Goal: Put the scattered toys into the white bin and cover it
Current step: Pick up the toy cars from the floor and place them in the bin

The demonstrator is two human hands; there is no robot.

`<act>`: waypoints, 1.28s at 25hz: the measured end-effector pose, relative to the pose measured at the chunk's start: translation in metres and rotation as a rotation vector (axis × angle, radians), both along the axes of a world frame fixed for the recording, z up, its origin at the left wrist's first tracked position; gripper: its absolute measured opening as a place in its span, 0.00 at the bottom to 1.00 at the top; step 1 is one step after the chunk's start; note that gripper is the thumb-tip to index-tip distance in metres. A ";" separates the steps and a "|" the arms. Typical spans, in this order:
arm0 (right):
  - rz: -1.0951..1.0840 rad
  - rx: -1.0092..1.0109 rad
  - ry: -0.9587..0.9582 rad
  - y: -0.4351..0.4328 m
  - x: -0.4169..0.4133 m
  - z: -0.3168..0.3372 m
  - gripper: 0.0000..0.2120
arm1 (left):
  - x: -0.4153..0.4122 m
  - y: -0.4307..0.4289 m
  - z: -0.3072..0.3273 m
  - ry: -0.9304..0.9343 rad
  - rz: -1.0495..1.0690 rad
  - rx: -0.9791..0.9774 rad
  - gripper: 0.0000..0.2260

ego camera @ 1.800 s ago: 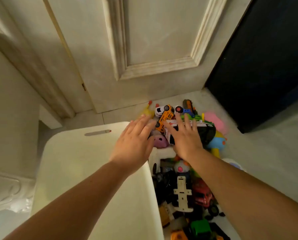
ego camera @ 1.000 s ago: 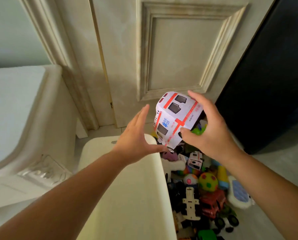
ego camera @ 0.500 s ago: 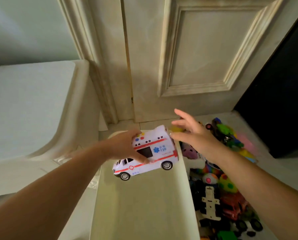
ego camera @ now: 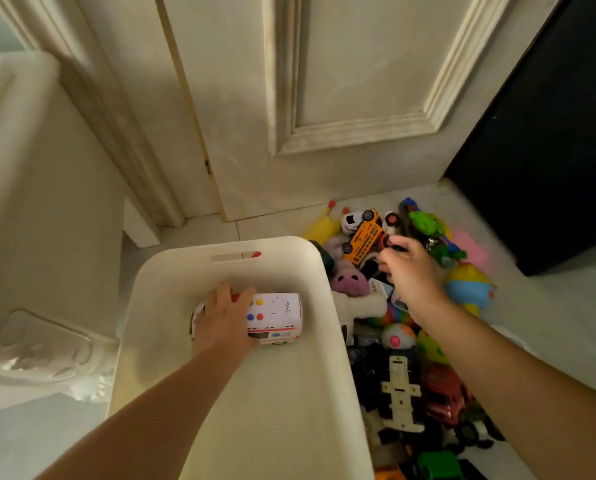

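**Spotter:** Where's the ambulance (ego camera: 275, 318) right now?

**Me:** Down inside the white bin (ego camera: 172, 271), on its wheels on the bin's floor, toward the far end. My left hand (ego camera: 225, 317) is draped over its front half, fingers curled down round the roof. I'm holding it.

**Spotter:** Heavy?

**Me:** I'd say not. It looks like hard hollow plastic, so light for its bulk, stiff, and probably a bit slick on top. The boxy body is the place to take it: palm across the roof, thumb and fingers on the two sides. I'd keep off the wheels and off the coloured buttons on the roof. It will likely roll, so it wants setting flat.

**Spotter:** And the other hand?

**Me:** My right hand (ego camera: 412, 275) is out over the heap of toys (ego camera: 400, 341) on the floor (ego camera: 549, 323), just beside the bin's right wall. The fingers are bent down next to the orange bus (ego camera: 364, 242). The tips are lost among dark bits there, so I can't tell whether they've closed on anything.

**Spotter:** How would that bus handle?

**Me:** It's small and rigid, I reckon, and easy to pinch across its sides. The purple plush (ego camera: 350, 282) nearby should be soft and squashy, so I could grab that anywhere.
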State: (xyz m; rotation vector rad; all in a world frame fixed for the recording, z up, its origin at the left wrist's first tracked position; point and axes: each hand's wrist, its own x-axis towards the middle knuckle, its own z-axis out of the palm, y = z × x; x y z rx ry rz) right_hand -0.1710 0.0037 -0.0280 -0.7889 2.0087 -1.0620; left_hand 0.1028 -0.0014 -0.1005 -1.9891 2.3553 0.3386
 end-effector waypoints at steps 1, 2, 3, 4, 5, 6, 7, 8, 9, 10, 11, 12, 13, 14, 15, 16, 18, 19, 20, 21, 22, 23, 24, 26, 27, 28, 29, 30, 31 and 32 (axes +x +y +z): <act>-0.021 0.015 0.000 0.001 -0.004 -0.005 0.18 | -0.004 0.000 -0.007 0.012 0.022 -0.029 0.35; -0.031 0.021 0.003 0.001 -0.009 -0.011 0.17 | -0.007 0.000 -0.012 0.034 0.041 -0.039 0.34; -0.034 0.030 0.017 0.001 -0.013 -0.016 0.16 | -0.010 -0.001 -0.017 0.052 0.050 -0.033 0.35; -0.038 0.043 0.038 0.002 -0.018 -0.020 0.16 | -0.010 -0.001 -0.019 0.055 0.050 -0.028 0.36; -0.043 0.064 0.060 0.004 -0.023 -0.021 0.16 | -0.011 -0.001 -0.020 0.050 0.042 -0.031 0.38; -0.058 0.075 0.078 0.005 -0.030 -0.023 0.16 | -0.011 -0.002 -0.018 0.055 0.032 -0.048 0.39; -0.085 0.080 0.102 0.006 -0.038 -0.024 0.17 | -0.011 -0.003 -0.013 0.088 0.015 -0.072 0.38; -0.116 0.077 0.136 0.007 -0.048 -0.027 0.17 | -0.012 -0.004 -0.007 0.151 -0.020 -0.107 0.35; -0.130 0.089 0.182 0.008 -0.058 -0.031 0.17 | -0.013 -0.004 -0.001 0.224 -0.072 -0.157 0.30; -0.107 0.108 0.245 0.011 -0.069 -0.036 0.17 | -0.015 -0.003 0.007 0.284 -0.118 -0.223 0.24; -0.044 0.131 0.307 0.015 -0.077 -0.041 0.17 | -0.018 -0.002 0.016 0.328 -0.139 -0.289 0.19; 0.038 0.154 0.354 0.019 -0.085 -0.049 0.17 | -0.022 -0.002 0.026 0.370 -0.142 -0.354 0.16; 0.137 0.192 0.383 0.024 -0.089 -0.055 0.17 | -0.028 -0.002 0.038 0.421 -0.142 -0.414 0.15; 0.243 0.233 0.411 0.026 -0.091 -0.062 0.18 | -0.036 -0.004 0.049 0.476 -0.155 -0.463 0.14; 0.351 0.294 0.445 0.029 -0.089 -0.064 0.19 | -0.047 -0.005 0.063 0.524 -0.186 -0.502 0.14; 0.450 0.353 0.489 0.031 -0.087 -0.070 0.21 | -0.060 -0.006 0.077 0.563 -0.227 -0.526 0.14; 0.605 0.450 0.588 0.030 -0.074 -0.077 0.23 | -0.088 -0.007 0.100 0.630 -0.316 -0.531 0.15; 0.649 0.488 0.623 0.031 -0.066 -0.077 0.23 | -0.100 -0.005 0.107 0.660 -0.361 -0.516 0.15; 0.672 0.516 0.641 0.030 -0.062 -0.081 0.23 | -0.112 -0.002 0.112 0.686 -0.408 -0.482 0.15; 0.663 0.534 0.643 0.032 -0.060 -0.081 0.22 | -0.122 0.001 0.114 0.706 -0.449 -0.430 0.16; 0.629 0.530 0.641 0.032 -0.060 -0.081 0.20 | -0.130 0.005 0.114 0.720 -0.479 -0.365 0.17; 0.578 0.494 0.650 0.033 -0.062 -0.079 0.17 | -0.138 0.008 0.113 0.731 -0.491 -0.292 0.18; 0.523 0.436 0.667 0.033 -0.064 -0.075 0.13 | -0.144 0.011 0.111 0.736 -0.482 -0.219 0.19; 0.433 0.290 0.674 0.031 -0.072 -0.055 0.10 | -0.152 0.014 0.107 0.715 -0.439 -0.074 0.23; 0.417 0.233 0.633 0.028 -0.077 -0.039 0.09 | -0.155 0.015 0.104 0.677 -0.429 -0.005 0.26; 0.435 0.196 0.548 0.025 -0.081 -0.020 0.09 | -0.157 0.015 0.101 0.630 -0.425 0.060 0.29; 0.474 0.176 0.425 0.024 -0.082 0.001 0.09 | -0.159 0.015 0.099 0.586 -0.423 0.119 0.32; 0.515 0.168 0.283 0.025 -0.084 0.020 0.10 | -0.161 0.015 0.099 0.557 -0.419 0.162 0.36; 0.540 0.158 0.162 0.026 -0.084 0.038 0.12 | -0.165 0.015 0.099 0.544 -0.419 0.179 0.40; 0.554 0.143 0.081 0.028 -0.083 0.050 0.14 | -0.169 0.014 0.101 0.547 -0.425 0.184 0.42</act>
